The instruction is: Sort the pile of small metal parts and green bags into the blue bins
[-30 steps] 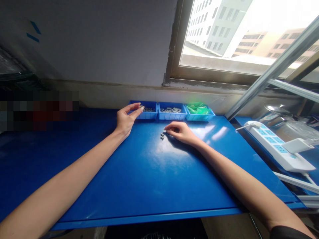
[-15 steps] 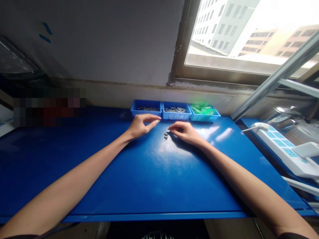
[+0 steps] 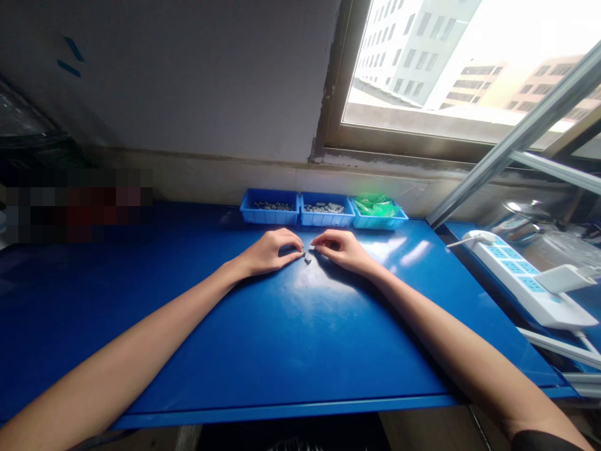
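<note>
Small grey metal pieces (image 3: 308,259) lie on the blue table between my two hands. My left hand (image 3: 277,252) has its thumb and index finger brought together on one small grey metal piece (image 3: 304,253) at the left of this group. Just to the right, my right hand (image 3: 345,250) hovers low with thumb and fingers curled into a pinch. Whatever is between those right fingertips is too small to make out. Both hands are in front of the blue bins, over the lit patch of the tabletop.
Three blue bins stand in a row by the wall: one with dark small parts (image 3: 275,207), one with grey metal parts (image 3: 323,208), one with green plastic bags (image 3: 375,205). A metal frame (image 3: 507,141) and a white power strip (image 3: 530,275) are at the right.
My left hand has come down and right from in front of the left bin, and its spread thumb and finger have closed at the metal pieces. My right hand has barely moved.
</note>
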Tool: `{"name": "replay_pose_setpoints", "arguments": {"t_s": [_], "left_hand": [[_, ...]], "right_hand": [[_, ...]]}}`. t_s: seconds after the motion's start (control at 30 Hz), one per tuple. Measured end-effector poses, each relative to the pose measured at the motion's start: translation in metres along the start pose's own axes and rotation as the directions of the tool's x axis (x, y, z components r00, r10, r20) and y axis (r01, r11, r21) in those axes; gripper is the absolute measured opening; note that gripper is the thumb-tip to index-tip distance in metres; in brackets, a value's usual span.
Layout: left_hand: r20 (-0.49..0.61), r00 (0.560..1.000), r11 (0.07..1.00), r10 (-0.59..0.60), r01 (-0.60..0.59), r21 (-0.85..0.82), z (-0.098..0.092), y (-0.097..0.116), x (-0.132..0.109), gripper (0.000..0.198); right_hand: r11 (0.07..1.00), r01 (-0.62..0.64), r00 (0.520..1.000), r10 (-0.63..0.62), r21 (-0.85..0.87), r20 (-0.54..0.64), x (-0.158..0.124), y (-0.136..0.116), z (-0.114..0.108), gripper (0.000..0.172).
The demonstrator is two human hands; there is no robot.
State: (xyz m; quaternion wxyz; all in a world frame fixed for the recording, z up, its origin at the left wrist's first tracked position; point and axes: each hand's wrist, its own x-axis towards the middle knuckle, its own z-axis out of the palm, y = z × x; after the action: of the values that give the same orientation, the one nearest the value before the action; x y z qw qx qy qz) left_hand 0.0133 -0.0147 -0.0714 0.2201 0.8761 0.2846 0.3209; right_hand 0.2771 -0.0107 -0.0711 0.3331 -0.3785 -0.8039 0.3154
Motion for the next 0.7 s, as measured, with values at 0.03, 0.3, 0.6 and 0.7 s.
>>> {"name": "replay_pose_setpoints", "arguments": {"t_s": [0.03, 0.3, 0.6, 0.7], "left_hand": [[-0.010, 1.000, 1.000, -0.012, 0.012, 0.005, -0.0005, 0.0013, -0.0002, 0.016], [-0.105, 0.978, 0.979, -0.178, 0.166, -0.115, -0.0006, 0.0019, -0.0011, 0.016], [-0.125, 0.952, 0.940, -0.278, 0.243, -0.241, -0.0027, -0.0019, 0.0024, 0.030], [-0.099, 0.940, 0.905, -0.326, 0.280, -0.320, -0.0026, -0.0057, 0.0016, 0.033]], "right_hand": [[1.000, 0.000, 1.000, 0.000, -0.004, 0.002, 0.0001, -0.0004, -0.0001, 0.020], [1.000, 0.001, 1.000, -0.001, 0.014, -0.008, -0.0005, 0.0002, 0.0010, 0.017], [1.000, -0.010, 1.000, 0.010, 0.020, -0.016, -0.0003, 0.0025, 0.0027, 0.019], [1.000, -0.011, 1.000, 0.011, 0.019, -0.018, -0.0002, 0.0031, 0.0029, 0.019]]}}
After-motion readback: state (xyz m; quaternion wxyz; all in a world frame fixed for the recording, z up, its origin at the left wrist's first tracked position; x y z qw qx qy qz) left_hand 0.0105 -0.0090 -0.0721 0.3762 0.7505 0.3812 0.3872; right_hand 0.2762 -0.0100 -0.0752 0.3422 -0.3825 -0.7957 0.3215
